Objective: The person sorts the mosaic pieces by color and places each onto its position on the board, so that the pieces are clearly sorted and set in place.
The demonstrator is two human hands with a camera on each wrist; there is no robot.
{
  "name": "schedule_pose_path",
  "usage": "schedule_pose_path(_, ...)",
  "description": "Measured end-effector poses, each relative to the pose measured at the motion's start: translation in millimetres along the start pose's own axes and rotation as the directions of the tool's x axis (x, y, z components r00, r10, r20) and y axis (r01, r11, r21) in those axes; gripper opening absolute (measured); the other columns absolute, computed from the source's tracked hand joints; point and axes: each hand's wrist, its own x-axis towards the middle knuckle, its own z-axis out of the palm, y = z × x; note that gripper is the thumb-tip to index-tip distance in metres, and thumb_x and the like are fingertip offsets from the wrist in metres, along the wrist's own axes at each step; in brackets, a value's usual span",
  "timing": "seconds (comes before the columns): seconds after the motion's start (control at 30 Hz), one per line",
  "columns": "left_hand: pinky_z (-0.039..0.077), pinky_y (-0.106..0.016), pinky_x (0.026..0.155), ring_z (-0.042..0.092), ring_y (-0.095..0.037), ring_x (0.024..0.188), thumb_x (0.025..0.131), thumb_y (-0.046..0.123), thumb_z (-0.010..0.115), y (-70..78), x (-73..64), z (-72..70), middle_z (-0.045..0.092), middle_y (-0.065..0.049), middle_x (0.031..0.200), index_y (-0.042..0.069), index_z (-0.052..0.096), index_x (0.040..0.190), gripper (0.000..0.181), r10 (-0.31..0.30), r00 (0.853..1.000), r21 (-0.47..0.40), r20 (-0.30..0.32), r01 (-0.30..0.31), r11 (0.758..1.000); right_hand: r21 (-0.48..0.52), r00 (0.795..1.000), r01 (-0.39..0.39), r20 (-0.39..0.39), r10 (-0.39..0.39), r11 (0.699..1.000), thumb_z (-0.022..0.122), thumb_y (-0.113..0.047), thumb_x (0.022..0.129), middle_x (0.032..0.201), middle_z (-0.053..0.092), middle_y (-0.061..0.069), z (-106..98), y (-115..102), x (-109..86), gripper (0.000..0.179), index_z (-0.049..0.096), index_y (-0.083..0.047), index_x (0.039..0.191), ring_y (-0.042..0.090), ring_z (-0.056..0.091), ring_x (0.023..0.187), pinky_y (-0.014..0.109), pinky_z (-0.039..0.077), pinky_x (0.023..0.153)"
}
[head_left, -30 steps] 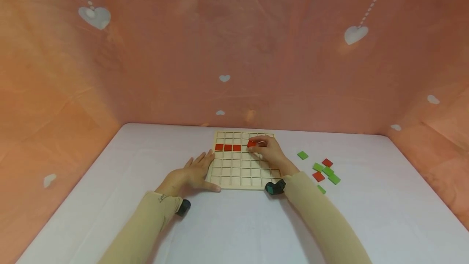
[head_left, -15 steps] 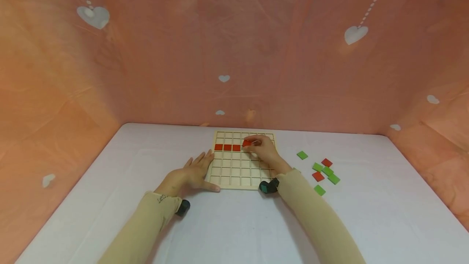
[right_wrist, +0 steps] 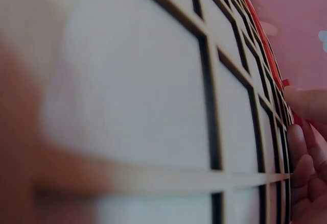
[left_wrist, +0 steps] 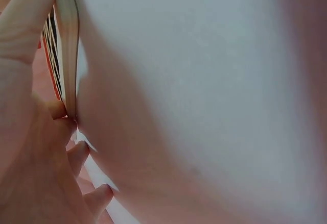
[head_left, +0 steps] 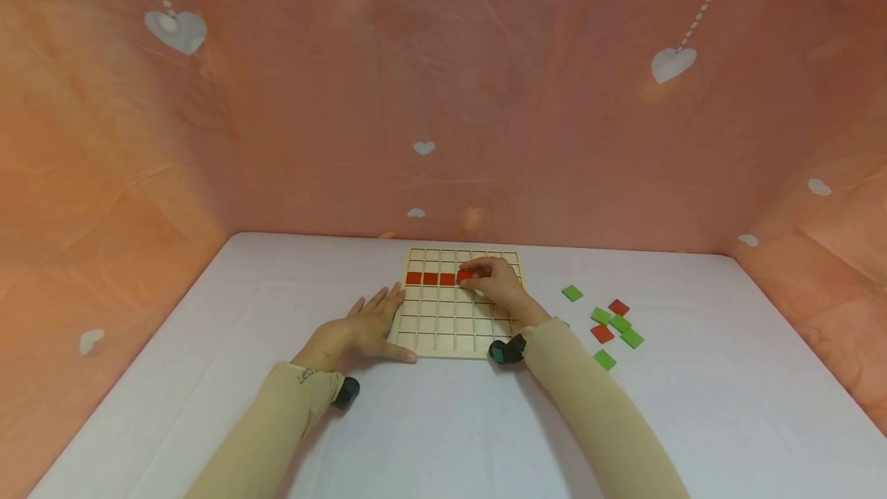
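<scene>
A wooden grid board (head_left: 446, 325) lies on the white table, with three red square tiles (head_left: 430, 279) side by side in one of its rows, starting at the left edge. My right hand (head_left: 499, 285) pinches another red tile (head_left: 464, 276) between thumb and fingers, low over the cell just right of those three. In the right wrist view the fingers (right_wrist: 306, 104) are close over the grid at that tile. My left hand (head_left: 370, 329) lies with spread, straight fingers along the board's left edge, thumb at its near left corner. The left wrist view has its fingers (left_wrist: 79, 155) beside the board's side (left_wrist: 70, 55).
Right of the board, several green tiles (head_left: 605, 360) and two red tiles (head_left: 602, 333) lie loose on the white table (head_left: 443, 430). One green tile is partly hidden by the right forearm. An orange-pink cloth with hearts (head_left: 443, 98) hangs behind and at both sides.
My right hand has moved a little left and down with the red tile, bringing it in line with the three in the row. The left hand has stayed in place.
</scene>
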Motion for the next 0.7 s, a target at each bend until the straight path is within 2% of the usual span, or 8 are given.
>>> schedule_pose_path(0.17,0.001,-0.052,0.12,-0.002,-0.031,0.149,0.078,0.054,0.072,2.3,-1.8,-1.3,-0.002,-0.013,0.162,0.003,0.006,0.154,0.113,-0.002,1.0,-0.009,-0.005,0.002,1.0,-0.009,1.0,-0.022,0.014,0.022,1.0,0.069,-0.011,0.087,0.111,0.064,0.012,-0.9,-0.1,0.0,0.029,0.069,-0.005,0.115,0.021,0.057,0.097,0.022,0.046,0.069)
schedule_pose_path(0.4,0.003,-0.054,0.119,0.0,-0.033,0.149,0.078,0.053,0.072,3.5,-3.1,-2.0,0.0,-0.015,0.162,0.001,0.007,0.153,0.112,0.005,1.0,-0.01,-0.017,-0.005,1.0,-0.031,1.0,-0.007,0.014,0.008,0.999,0.069,-0.01,0.087,0.115,0.062,0.014,-1.7,2.2,0.5,0.03,0.069,-0.004,0.116,0.022,0.058,0.1,0.02,0.046,0.064)
schedule_pose_path(0.57,0.003,-0.054,0.119,0.001,-0.033,0.149,0.078,0.053,0.072,2.7,-1.5,-1.4,0.0,-0.015,0.162,0.001,0.007,0.153,0.112,0.003,1.0,-0.001,-0.016,-0.004,1.0,-0.036,1.0,-0.001,-0.008,0.001,0.999,0.071,-0.011,0.086,0.115,0.059,0.014,-1.6,3.8,0.6,0.029,0.07,-0.004,0.114,0.023,0.06,0.099,0.022,0.048,0.069)
schedule_pose_path(0.7,0.003,-0.054,0.119,0.001,-0.033,0.149,0.078,0.054,0.072,2.6,-0.8,-1.2,0.0,-0.015,0.162,0.001,0.007,0.153,0.112,0.002,1.0,0.009,-0.015,-0.001,1.0,-0.054,1.0,0.004,-0.009,-0.004,0.999,0.071,-0.013,0.085,0.11,0.064,0.013,-2.3,5.4,0.9,0.028,0.071,-0.005,0.112,0.021,0.061,0.093,0.023,0.047,0.07)
